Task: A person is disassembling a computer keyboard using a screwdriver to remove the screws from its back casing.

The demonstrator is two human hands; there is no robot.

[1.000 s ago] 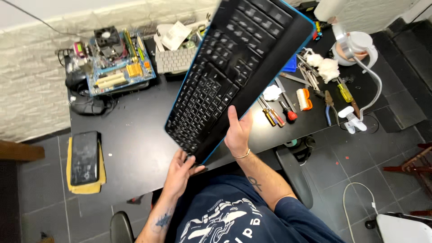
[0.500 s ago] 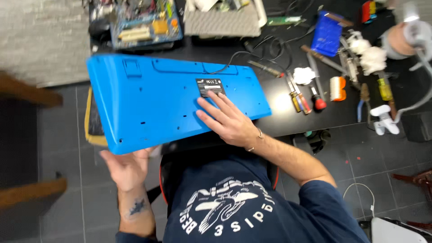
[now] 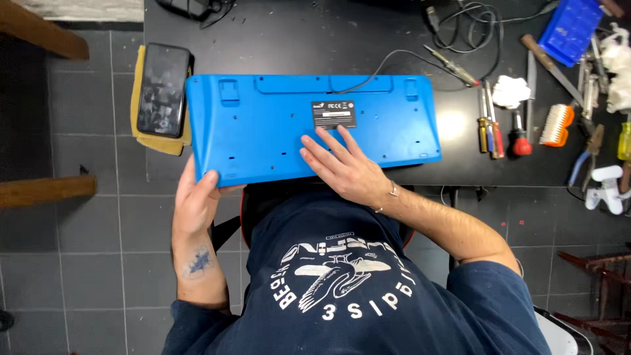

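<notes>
Keyboard [image 3: 276,125], blue, is lying underside up at the near edge of the black table [image 3: 296,39]. We are seeing the left hand [image 3: 195,204] gripping its lower left corner, the right hand [image 3: 342,167] resting open and flat on its back. Phone [image 3: 162,89] is sitting just left, screwdrivers [image 3: 491,121] right.

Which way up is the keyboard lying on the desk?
Face down: the keyboard shows its plain blue underside with a label and screw holes, no keys. The right hand rests flat on it.
</notes>
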